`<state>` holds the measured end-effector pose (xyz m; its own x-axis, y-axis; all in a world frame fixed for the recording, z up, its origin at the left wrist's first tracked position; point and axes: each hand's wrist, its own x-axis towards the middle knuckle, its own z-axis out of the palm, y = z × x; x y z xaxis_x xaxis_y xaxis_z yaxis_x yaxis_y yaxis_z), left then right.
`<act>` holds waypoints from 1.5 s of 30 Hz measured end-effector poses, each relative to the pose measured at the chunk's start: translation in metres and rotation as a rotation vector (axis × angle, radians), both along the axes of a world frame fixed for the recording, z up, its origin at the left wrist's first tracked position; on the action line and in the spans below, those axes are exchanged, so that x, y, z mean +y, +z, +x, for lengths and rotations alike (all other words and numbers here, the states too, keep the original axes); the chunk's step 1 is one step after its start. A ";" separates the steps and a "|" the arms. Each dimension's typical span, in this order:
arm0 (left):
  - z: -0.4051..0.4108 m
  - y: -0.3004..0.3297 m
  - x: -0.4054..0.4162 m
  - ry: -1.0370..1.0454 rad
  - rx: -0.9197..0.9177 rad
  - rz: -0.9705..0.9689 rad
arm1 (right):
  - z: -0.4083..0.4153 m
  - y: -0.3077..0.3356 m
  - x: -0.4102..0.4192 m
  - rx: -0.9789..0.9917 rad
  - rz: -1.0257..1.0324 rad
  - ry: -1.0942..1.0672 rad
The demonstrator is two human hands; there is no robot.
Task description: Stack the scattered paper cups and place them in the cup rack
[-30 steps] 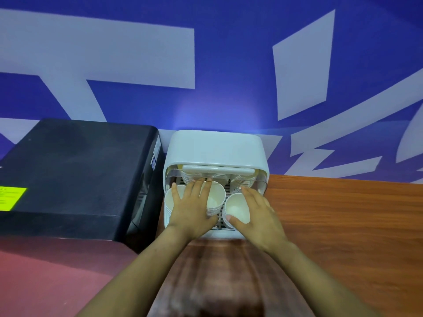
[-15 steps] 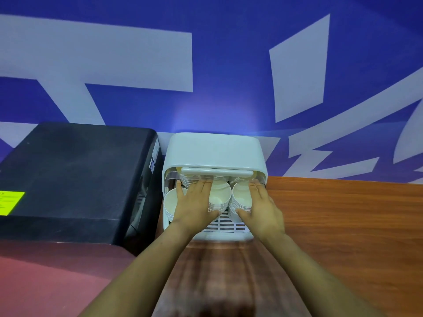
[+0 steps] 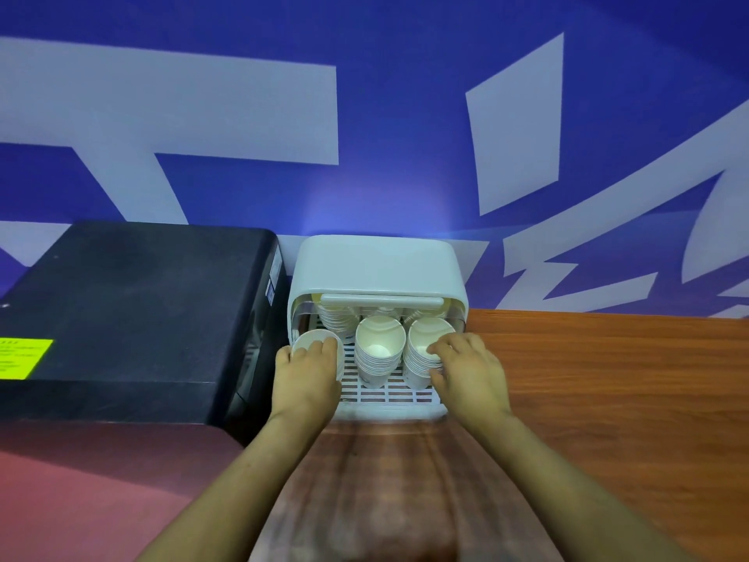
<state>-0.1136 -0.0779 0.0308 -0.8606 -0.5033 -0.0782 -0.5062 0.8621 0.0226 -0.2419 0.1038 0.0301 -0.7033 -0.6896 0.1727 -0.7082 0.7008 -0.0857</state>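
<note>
Now both hands are at the open front of the white cup rack [image 3: 377, 265], which sits at the tabletop's [image 3: 608, 399] back edge beside a black machine [image 3: 133, 318]. Left hand [image 3: 306, 377] grips the left cup stack [image 3: 314, 344] at the rack's left front corner. Right hand [image 3: 470, 371] curls round the right cup stack [image 3: 425, 350]. Middle cup stack [image 3: 379, 348] stands between them, untouched, on the slotted floor.

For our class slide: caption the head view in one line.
Both hands, left and right, hold cup stacks in the white rack.
</note>
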 end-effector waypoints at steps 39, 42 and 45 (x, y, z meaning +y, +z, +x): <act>-0.038 0.053 -0.017 -0.179 0.383 -0.019 | -0.016 0.058 -0.030 -0.081 -0.044 0.015; -0.039 0.053 -0.017 -0.180 0.385 -0.042 | -0.016 0.056 -0.027 -0.115 -0.024 0.032; -0.038 0.053 -0.017 -0.186 0.376 -0.050 | -0.014 0.058 -0.027 -0.150 -0.034 0.043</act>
